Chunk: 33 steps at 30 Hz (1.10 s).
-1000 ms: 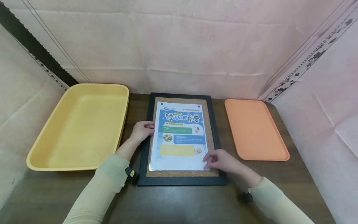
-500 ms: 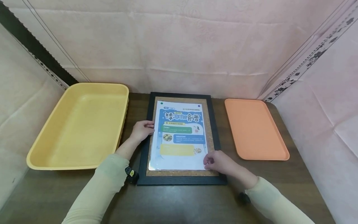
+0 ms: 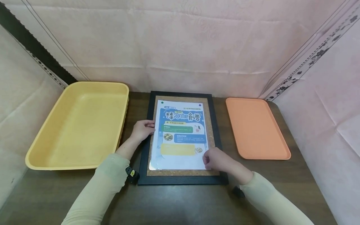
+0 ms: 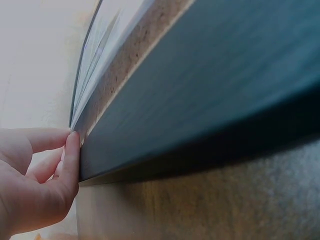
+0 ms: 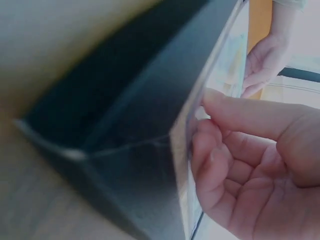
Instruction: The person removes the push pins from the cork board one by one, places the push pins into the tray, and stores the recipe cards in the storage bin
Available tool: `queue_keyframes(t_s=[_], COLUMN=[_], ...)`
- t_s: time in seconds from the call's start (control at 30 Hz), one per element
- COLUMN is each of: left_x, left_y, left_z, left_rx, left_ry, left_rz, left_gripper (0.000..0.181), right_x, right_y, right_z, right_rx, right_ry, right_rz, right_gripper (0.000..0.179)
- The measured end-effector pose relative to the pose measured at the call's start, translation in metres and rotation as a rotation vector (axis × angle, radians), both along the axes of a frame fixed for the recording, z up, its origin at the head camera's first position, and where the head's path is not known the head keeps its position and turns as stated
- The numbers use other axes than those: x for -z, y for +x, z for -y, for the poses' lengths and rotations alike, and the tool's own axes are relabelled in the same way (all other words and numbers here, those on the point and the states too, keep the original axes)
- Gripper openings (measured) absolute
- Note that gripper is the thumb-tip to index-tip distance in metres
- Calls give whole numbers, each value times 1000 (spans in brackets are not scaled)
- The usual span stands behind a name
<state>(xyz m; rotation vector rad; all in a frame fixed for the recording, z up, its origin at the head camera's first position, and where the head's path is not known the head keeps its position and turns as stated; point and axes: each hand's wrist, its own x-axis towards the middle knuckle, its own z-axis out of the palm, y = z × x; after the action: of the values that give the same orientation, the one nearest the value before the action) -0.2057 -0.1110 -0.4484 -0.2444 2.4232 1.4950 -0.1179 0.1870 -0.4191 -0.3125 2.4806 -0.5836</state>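
Note:
A laminated poster (image 3: 180, 162) with Chinese lettering and blue and green panels lies on a corkboard (image 3: 184, 173) in a black frame (image 3: 182, 180). Small round pins, a green pin (image 3: 162, 102) and a purple pin (image 3: 200, 105), sit at its top corners. My left hand (image 3: 142, 128) reaches over the frame's left side, its fairly straight fingertips touching near the poster's edge. At the poster's lower right corner is my right hand (image 3: 218, 160), fingers curled. In the right wrist view its thumb and index finger pinch a small pale thing (image 5: 202, 113), mostly hidden, against the board.
A large yellow tray (image 3: 76, 164) stands to the left on the dark wooden table (image 3: 180, 203). To the right lies a flat orange tray (image 3: 258, 131). Pale cloth (image 3: 180, 47) hangs behind and at both sides.
My right hand has shifted slightly left at the poster's lower right corner, its fingers more curled and turned over. The left hand, poster and framed board keep their places.

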Motion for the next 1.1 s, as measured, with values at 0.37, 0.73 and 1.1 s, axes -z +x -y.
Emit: queue_keyframes(t_s=[0.37,0.73,1.1], left_x=[-1,-2,-2], left_y=[0,0,-1], left_z=[0,0,-1], left_rx=[5,6,-5], left_ry=[7,8,-3], left_rz=[-5,-4,2], left_gripper=[42,42,42], right_x=[-2,-5,-3], right_y=[-6,-3,-3], right_z=[1,4,2], right_rx=[0,10,-13], right_ry=[8,9,-10], right_rz=[47,35,43], right_gripper=[13,12,12])
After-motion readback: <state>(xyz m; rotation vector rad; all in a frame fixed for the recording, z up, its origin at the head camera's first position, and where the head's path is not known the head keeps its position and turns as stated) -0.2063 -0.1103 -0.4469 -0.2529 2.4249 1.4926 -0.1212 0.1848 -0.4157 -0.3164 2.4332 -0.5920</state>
